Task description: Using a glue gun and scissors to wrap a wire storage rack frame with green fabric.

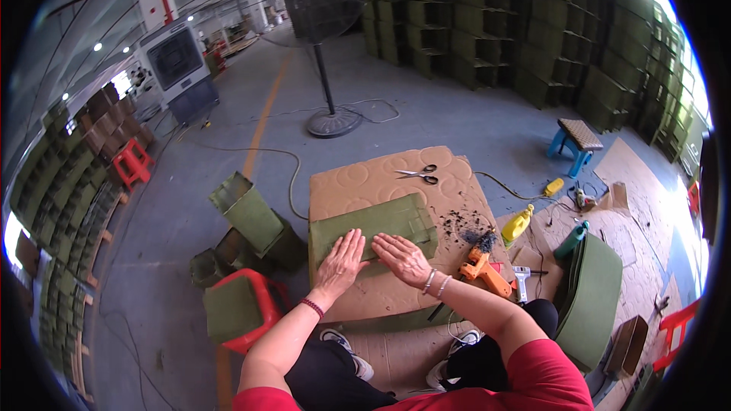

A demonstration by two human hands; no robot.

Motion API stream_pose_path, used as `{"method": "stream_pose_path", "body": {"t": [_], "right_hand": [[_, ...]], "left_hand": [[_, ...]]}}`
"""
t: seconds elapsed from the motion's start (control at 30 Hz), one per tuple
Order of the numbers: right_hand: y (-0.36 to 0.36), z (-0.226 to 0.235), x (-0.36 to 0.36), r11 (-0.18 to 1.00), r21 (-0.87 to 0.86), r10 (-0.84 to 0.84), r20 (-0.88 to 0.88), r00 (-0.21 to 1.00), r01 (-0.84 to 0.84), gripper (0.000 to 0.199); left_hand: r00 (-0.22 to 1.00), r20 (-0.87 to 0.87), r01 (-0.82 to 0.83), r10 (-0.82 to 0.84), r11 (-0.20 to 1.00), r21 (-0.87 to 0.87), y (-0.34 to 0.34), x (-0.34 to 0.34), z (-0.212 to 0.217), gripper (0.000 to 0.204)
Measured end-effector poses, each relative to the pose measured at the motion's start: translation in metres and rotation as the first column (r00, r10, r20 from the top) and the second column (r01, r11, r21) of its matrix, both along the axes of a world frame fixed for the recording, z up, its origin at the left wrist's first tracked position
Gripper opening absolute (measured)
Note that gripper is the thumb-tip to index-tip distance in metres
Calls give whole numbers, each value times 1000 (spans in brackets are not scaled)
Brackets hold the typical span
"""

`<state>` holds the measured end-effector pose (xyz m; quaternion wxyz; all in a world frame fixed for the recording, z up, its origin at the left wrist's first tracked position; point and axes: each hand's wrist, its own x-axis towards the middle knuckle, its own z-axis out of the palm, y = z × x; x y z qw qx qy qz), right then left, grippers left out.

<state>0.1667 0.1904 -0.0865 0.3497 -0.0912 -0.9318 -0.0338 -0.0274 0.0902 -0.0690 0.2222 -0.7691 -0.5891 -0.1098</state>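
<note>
A green box-like piece, apparently of stiff board or felt, lies flat on a cardboard-topped work surface. My left hand rests on its near side, palm down with fingers stretched out. Beside it my right hand also lies flat on the piece, fingers extended toward the left hand. Neither hand grips anything. Open scissors lie beyond the piece. To the right of my right hand is an orange glue gun, its nozzle end covered in dark residue, with dark crumbs scattered around it.
Green boxes stand at left, near a red stool holding a green piece. At right are a yellow bottle, green curved panels and a blue stool. A pedestal fan stands ahead; cords cross the floor.
</note>
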Motion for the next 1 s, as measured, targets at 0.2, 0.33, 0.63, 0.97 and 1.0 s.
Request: {"method": "stream_pose_path", "body": {"t": [0.2,0.33,0.63,0.97,1.0], "right_hand": [[31,17,45,997,39,-75,110,991,71,48],[35,7,48,996,69,-67,35,997,65,41],[29,0,50,994,78,-80,-26,996,82,35],[33,22,34,998,52,-43,72,996,40,46],[30,25,28,999,27,-32,76,997,30,47]], "left_hand": [[1000,-20,-6,6,1000,12,1,-3,-2,61],[999,-35,-11,12,1000,25,-1,0,-1,61],[998,-39,-44,44,999,5,-6,7,-5,62],[990,-99,-101,104,994,35,2,-4,-6,61],[992,-81,-93,95,995,36,3,-6,-9,61]]}}
